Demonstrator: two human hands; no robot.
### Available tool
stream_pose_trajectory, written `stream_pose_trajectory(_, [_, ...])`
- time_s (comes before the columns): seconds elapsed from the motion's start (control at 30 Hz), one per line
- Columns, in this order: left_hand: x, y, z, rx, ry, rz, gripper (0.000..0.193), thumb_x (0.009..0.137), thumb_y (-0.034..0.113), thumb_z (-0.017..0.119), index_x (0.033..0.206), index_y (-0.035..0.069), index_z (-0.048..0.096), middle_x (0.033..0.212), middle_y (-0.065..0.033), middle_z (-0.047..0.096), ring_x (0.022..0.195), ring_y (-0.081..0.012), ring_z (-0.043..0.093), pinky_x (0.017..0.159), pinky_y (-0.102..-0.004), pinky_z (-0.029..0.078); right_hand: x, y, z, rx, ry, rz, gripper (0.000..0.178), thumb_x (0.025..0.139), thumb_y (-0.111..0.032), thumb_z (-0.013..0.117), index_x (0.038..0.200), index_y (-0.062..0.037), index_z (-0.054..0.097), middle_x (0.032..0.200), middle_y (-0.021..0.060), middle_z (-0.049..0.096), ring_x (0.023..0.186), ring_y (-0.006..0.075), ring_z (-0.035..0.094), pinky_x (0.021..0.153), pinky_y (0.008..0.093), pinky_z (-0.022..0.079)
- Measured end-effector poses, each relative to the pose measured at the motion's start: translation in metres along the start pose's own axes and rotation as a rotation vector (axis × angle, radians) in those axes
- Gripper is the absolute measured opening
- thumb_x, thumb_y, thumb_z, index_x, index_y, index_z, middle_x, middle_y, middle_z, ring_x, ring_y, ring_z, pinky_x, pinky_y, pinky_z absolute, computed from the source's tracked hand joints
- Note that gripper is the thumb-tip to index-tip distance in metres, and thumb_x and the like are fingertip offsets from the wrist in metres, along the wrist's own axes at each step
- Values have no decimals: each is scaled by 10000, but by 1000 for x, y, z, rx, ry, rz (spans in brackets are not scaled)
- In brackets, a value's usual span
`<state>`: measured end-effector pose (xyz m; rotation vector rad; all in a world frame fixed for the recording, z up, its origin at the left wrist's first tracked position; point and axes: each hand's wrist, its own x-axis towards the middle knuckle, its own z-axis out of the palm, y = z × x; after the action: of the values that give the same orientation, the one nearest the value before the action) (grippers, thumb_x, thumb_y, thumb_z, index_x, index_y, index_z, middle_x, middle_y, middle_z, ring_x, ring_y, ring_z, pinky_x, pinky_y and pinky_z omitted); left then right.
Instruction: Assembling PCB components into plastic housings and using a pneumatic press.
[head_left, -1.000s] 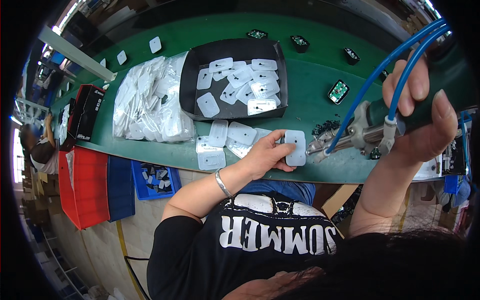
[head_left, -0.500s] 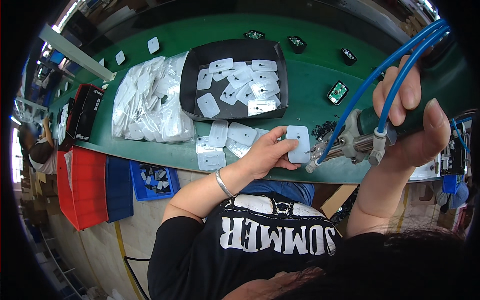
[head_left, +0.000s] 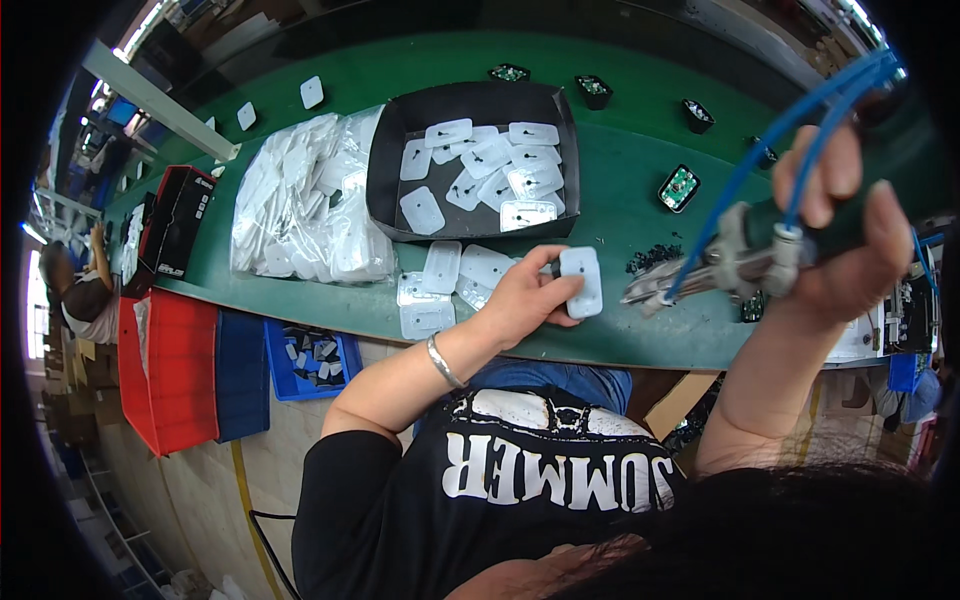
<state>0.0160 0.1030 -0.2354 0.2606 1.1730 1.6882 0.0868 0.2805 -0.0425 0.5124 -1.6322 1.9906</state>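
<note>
The green surface (head_left: 630, 338) carries one tray (head_left: 475, 106) and one bag (head_left: 340, 230), their plates (head_left: 421, 210) too overlapped to count. One tool (head_left: 740, 265) lies in the right hand (head_left: 848, 262), thumb and fingers wrapped round it (its rear fades into the dark rim), two blue hoses (head_left: 742, 178) blurred. One white plate (head_left: 586, 286) juts from the left hand (head_left: 520, 305), pinched by thumb and fingers, near the tool's tip; black bits (head_left: 655, 258) beyond are indistinct.

left grip (head_left: 525, 300) — pinching | left forearm (head_left: 395, 390) slanting inward | right grip (head_left: 840, 280) — higher, curled | right forearm (head_left: 765, 385) steep
</note>
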Motion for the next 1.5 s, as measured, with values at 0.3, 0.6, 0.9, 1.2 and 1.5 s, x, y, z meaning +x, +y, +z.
stream_pose_trajectory(0.3, [5,-11,8,-230,-117,-114,383,859,151,531,1166,3,356,950,-126,553,761,-186,614,657,-274,553,-3,8,14,24,-24,-25,541,797,-200,515,1223,53,298,772,41,461,591,87,452,553,227,400])
stream_pose_trajectory(0.6, [1,-3,12,-238,-164,-116,383,861,175,532,1159,2,364,934,-112,566,745,-163,615,639,-263,553,-2,9,21,19,-15,-22,547,782,-209,532,1212,44,308,756,40,487,578,92,484,544,220,423])
stream_pose_trajectory(0.9, [-3,1,14,-250,-153,-113,392,854,170,544,1157,-10,374,953,-116,567,759,-170,617,630,-265,553,-4,14,23,44,-20,-6,497,750,-211,575,1141,-4,349,744,33,493,569,99,488,538,220,424])
stream_pose_trajectory(1.2, [-10,5,4,-24,-150,-122,410,851,146,532,1215,41,375,966,-110,546,836,-172,588,654,-273,535,0,-8,13,72,95,-75,680,764,-221,553,1269,72,205,768,33,468,571,80,464,545,214,419])
stream_pose_trajectory(1.5, [-13,200,-96,632,262,630,422,853,161,523,1235,37,394,1073,-113,534,964,-189,542,789,-298,471,16,11,-31,-674,260,81,594,757,-136,562,1269,36,315,935,75,520,773,136,516,755,247,413])
